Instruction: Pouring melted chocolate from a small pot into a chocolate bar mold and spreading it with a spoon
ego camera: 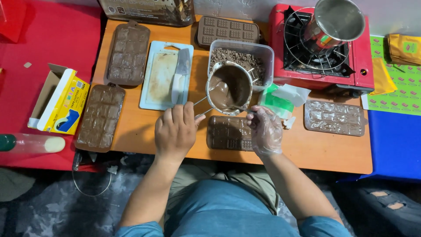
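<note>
Ok so my left hand (175,130) has its fingers wrapped round the wire handle of the melting pot (229,87), tipped over the chocolate mould (229,133) at 6 o'clock on the tabletop (307,151). Gloved right hand (265,131) pinches a spoon (240,108) at the pot's rim.

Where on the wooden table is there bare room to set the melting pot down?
Bare wood lies along the front edge of the wooden table, below the filled mould on the right. Smaller patch: between cutting board and left hand. The centre around the melting pot is crowded.
</note>
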